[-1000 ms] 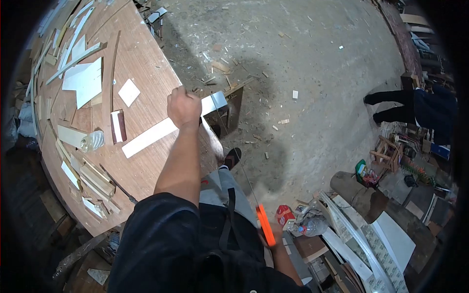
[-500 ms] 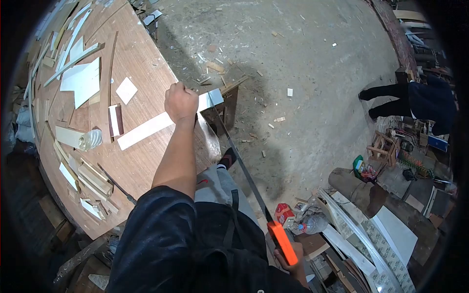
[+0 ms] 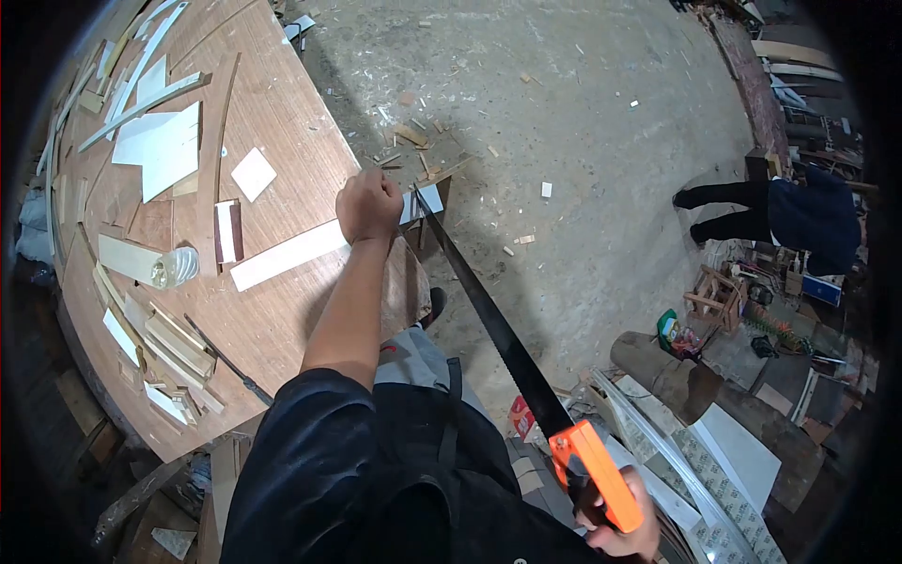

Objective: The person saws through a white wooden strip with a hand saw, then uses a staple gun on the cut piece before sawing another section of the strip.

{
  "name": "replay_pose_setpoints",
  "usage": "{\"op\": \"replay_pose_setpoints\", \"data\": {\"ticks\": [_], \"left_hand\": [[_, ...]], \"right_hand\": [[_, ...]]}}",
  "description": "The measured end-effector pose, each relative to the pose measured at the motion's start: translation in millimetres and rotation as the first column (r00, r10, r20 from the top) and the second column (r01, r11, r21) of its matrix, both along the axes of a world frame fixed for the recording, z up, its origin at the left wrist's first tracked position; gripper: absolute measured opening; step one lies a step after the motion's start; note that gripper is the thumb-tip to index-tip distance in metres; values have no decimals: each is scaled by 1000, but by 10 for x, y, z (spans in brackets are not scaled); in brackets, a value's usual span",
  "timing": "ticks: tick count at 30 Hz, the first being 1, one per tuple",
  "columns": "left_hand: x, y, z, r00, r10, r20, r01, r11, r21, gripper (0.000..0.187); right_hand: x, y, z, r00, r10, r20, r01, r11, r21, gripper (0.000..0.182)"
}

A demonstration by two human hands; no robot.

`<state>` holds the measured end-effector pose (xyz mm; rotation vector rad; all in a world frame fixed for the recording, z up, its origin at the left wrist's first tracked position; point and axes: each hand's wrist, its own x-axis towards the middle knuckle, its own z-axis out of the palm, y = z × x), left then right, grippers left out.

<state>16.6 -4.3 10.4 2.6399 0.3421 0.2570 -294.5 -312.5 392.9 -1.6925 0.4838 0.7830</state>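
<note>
My right hand [image 3: 622,519] is wrapped round the orange handle of a handsaw [image 3: 503,340]. The dark blade slants up and left, and its tip end meets a long white strip [image 3: 291,256] near the strip's outer end. Closed over that strip at the table edge is my left hand [image 3: 368,209], just left of the blade. The strip lies across the wooden table [image 3: 291,179], and its end sticks out past the edge. A white square piece [image 3: 254,175] and a brown-and-white block [image 3: 228,231] lie nearby.
Offcuts and a clear plastic jar [image 3: 177,268] are on the table's left side. Wood scraps dot the concrete floor [image 3: 601,235]. Another person [image 3: 813,221] stands at the far right. Boards and metal lengths [image 3: 681,461] lie at lower right.
The saw and my right hand have moved right, and the blade is turned so that more of its face shows. My left hand stays closed on the strip. The view has shifted slightly.
</note>
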Motion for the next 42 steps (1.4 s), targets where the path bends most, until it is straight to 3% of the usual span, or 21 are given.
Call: {"op": "replay_pose_setpoints", "data": {"ticks": [2, 3, 6, 8, 9, 10, 13, 14, 16, 18, 23, 24, 28, 33, 36, 38, 42], "left_hand": [[5, 1, 4, 1000, 3, 31, -2, 1000, -18, 10], [2, 4, 7, 998, 1, 55, 0, 1000, -25, 11], [-1, 6, 33, 999, -8, 34, 9, 1000, -27, 10], [1, 15, -39, 998, -16, 60, 17, 1000, -14, 9], [-4, 13, -79, 996, -31, 82, 31, 1000, 3, 9], [-3, 12, -100, 996, -34, 82, 34, 999, -3, 9], [0, 18, -140, 987, -50, 153, 43, 998, 46, 9], [-5, 11, -142, 990, -40, 132, 34, 998, 46, 9], [-13, 0, -111, 994, -29, 109, 24, 999, 43, 9], [-10, 5, -64, 996, -38, 77, 35, 998, 51, 8], [-16, 32, -70, 997, -30, 67, 30, 1000, 4, 8], [-12, 29, -59, 998, -38, 57, 39, 999, -10, 10], [0, 8, -57, 993, 14, 118, -14, 1000, 2, 9], [-4, 22, 34, 997, -17, -70, 22, 998, 67, 8], [-13, 36, -7, 999, -17, -42, 19, 999, 38, 8], [-8, 33, -34, 999, -21, -25, 22, 999, 43, 8], [-21, 33, -65, 1000, -12, 27, 11, 999, 52, 9]], "right_hand": [[611, 287, 228, 1000, -21, -10, 23, 955, 296, 59], [736, 481, 266, 959, -275, 61, 245, 921, 304, 52], [1143, 721, 473, 930, -249, 272, 250, 968, 32, 62], [1416, 803, 604, 923, -277, 267, 304, 951, -62, 67], [1523, 861, 654, 924, -202, 324, 261, 954, -148, 67], [1621, 903, 705, 925, -248, 288, 285, 954, -92, 65], [1954, 1093, 853, 946, -144, 290, 198, 966, -167, 65], [2073, 1186, 907, 920, -321, 227, 350, 931, -101, 53], [2318, 1242, 919, 947, -212, 241, 266, 939, -220, 69], [2488, 1259, 944, 942, -226, 248, 287, 925, -248, 73], [2589, 1338, 985, 967, -159, 200, 201, 956, -212, 71], [2592, 1379, 1012, 976, -180, 118, 198, 966, -164, 66], [2724, 1500, 808, 995, -102, -23, 97, 985, -141, 55], [2854, 1553, 553, 997, 6, -74, -10, 998, -55, 31], [2943, 1646, 487, 991, -24, -133, 23, 1000, -14, 29], [2978, 1668, 244, 994, 37, -99, -45, 996, -83, 29], [3052, 1732, -99, 987, -28, -159, 29, 1000, 2, 29]]}}
